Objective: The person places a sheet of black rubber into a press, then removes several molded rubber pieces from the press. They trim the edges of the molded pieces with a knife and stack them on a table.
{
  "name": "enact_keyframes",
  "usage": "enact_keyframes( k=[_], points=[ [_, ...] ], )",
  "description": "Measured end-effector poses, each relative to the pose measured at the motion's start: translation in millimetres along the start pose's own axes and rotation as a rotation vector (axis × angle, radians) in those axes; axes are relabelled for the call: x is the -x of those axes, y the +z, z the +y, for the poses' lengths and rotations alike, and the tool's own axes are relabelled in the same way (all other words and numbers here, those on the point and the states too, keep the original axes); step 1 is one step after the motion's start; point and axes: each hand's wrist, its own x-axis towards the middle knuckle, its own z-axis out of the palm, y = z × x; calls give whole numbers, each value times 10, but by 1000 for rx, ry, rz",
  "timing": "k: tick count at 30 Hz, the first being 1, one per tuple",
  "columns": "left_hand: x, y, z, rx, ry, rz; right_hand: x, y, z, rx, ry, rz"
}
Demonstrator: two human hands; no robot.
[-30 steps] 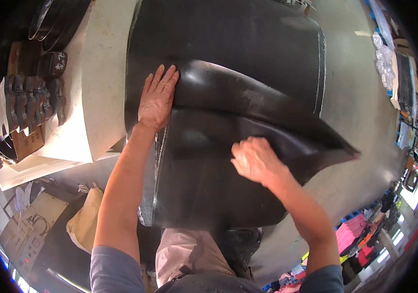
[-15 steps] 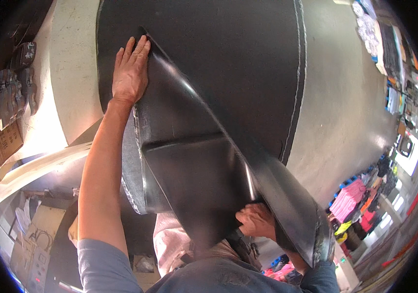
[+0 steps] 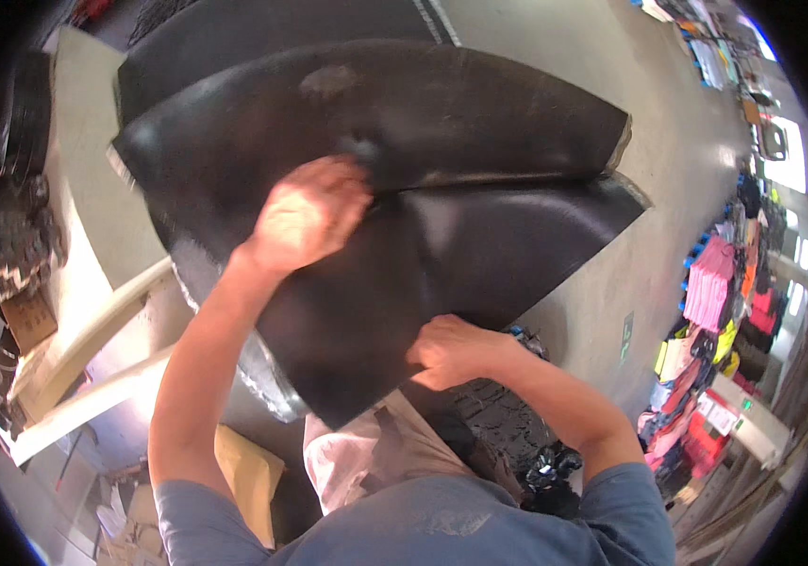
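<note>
A large, smooth black sheet [image 3: 333,311], rubber- or leather-like, lies folded over itself in front of me, its near corner hanging at my legs. My right hand [image 3: 451,351] is closed, pinching the sheet's near right edge. Over the middle of the sheet, by a crease, is my left hand [image 3: 314,212]; motion smears its bent fingers, so I cannot tell whether they grip or only touch. A curved flap [image 3: 479,104] of the sheet rises beyond that crease. More black sheet [image 3: 262,38] with a pale double line lies underneath at the far side.
A grey surface [image 3: 564,57] extends beyond the sheet. Pale boards [image 3: 92,330] jut out at the left, near stacked dark pieces [image 3: 17,236]. Pink folded cloth [image 3: 708,274] and other coloured piles stand at the right. Black scraps [image 3: 508,424] lie below my right forearm.
The black sheet has been folded across, and its outline now spreads wide. My left hand came from the far left edge toward the middle. My right hand moved left and slightly farther away.
</note>
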Motion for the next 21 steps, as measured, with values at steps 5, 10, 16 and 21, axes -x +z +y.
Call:
enact_keyframes(
  k=[5,10,16,21],
  points=[
    [-854,1056,-231,-286,38,-103,-237,162,-72,-46,-43,141],
    [-949,1732,-664,-596,-396,-265,297,327,117,-311,35,69],
    [-946,1803,-745,-679,-412,-284,1407,775,-42,-822,-97,69],
    [-855,1897,-873,-705,-303,-138,2272,1474,-34,-890,245,-383]
  ],
)
